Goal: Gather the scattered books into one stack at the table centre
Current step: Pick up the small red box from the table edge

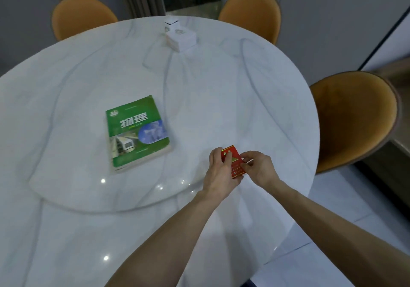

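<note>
A green-covered textbook point(136, 134) tops a short stack of books on the round marble table's raised turntable point(66, 109), left of centre. To its right, both hands meet over a small red booklet point(235, 164) with gold print. My left hand point(218, 171) grips its left edge, fingers over the cover. My right hand point(258, 168) pinches its right edge. The booklet is tilted and seems slightly off the tabletop; I cannot tell if it touches.
A white box point(180, 39) with a smaller white object point(172, 22) behind it stands at the table's far side. Three orange chairs ring the table: far left point(82, 16), far right point(250, 14), right point(355, 118). The table edge curves off at right above a tiled floor.
</note>
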### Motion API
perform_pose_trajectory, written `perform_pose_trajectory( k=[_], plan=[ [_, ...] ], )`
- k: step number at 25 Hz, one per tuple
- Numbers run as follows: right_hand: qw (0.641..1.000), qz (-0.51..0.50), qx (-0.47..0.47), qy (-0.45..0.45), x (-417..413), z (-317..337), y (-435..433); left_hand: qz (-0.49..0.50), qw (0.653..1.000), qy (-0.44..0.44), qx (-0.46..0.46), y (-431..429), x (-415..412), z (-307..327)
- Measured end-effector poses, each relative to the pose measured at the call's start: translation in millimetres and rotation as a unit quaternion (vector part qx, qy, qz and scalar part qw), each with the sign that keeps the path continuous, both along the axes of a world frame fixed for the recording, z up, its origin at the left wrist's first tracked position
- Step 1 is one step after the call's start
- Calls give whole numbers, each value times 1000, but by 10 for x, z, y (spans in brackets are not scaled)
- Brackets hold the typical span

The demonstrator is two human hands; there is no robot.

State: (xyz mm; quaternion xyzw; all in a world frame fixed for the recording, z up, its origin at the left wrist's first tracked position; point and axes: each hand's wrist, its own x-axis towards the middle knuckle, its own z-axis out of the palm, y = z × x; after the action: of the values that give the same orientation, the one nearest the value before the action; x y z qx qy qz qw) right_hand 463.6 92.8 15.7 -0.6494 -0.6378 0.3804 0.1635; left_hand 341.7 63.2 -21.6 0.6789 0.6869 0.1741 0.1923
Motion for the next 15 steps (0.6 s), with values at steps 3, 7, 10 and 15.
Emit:
perform_pose_trajectory(
  k=[3,7,10,15],
  plan=[
    [1000,-26,-4,-5,459,-104,248,-30,1000,6,-2,306,429,-94],
    [998,-60,-8,-6,897,-232,570,-55,998,22,5,690,874,-202],
    [996,-82,-8,-19,1180,-349,780,-66,998,9,-11,948,1175,-317],
    [994,-98,-12,-36,1525,-550,1021,-89,995,0,-35,1245,1537,-520]
  ],
)
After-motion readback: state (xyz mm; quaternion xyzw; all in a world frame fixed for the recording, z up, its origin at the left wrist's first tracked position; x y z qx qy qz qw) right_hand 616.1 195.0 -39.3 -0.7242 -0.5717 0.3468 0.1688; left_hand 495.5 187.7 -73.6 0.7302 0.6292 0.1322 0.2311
